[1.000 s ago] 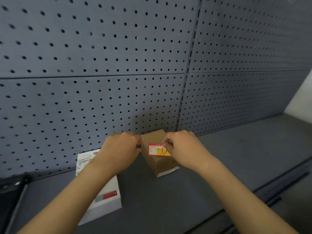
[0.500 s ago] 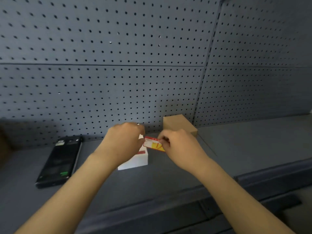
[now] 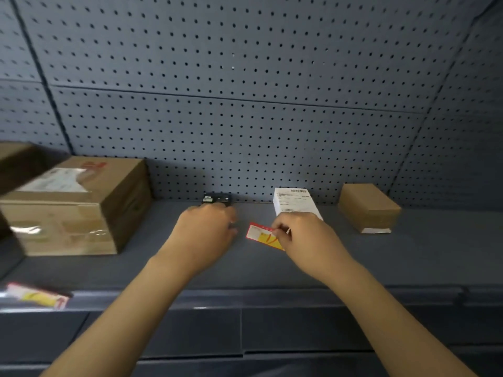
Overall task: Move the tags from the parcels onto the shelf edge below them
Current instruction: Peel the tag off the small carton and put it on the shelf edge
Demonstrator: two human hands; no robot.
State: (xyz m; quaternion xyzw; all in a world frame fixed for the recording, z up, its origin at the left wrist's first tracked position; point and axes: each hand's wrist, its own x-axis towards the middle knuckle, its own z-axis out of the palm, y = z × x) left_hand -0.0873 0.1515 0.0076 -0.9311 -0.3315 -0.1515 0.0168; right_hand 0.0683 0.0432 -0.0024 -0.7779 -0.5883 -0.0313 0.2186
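— What can't you make out from where you sit?

— A fair bit. The right hand point(image 3: 304, 240) covers the right end of the red and yellow tag point(image 3: 261, 236), so I see only its left part, pinched at the fingertips and held in the air just above the shelf point(image 3: 408, 257), not touching any parcel. The left hand point(image 3: 206, 235) is curled with its knuckles toward me; its fingers are hidden, so I cannot tell whether it grips anything. It sits just left of the tag, a small gap between them. Behind it a dark device point(image 3: 216, 199) lies by the pegboard point(image 3: 245, 118), mostly covered. The white parcel point(image 3: 295, 202) is cut off at its near end by the right hand. The big brown box point(image 3: 79, 205) at the left is smeared by motion blur, and its label is unreadable.

— And down at the shelf edge?

— A second tag point(image 3: 36, 296) sits on the shelf edge point(image 3: 272, 297) at far left (blurred, probably the same red and yellow kind). The edge below the hands is bare.

— What has changed since half a second ago?

— The view has pulled back and swung left: the big brown box and the tag on the edge have come into frame, and the small brown parcel point(image 3: 368, 206) now stands well to the right of the hands. A second ago the tag was still on that parcel's face; now it is off and carried to the left of the white parcel.
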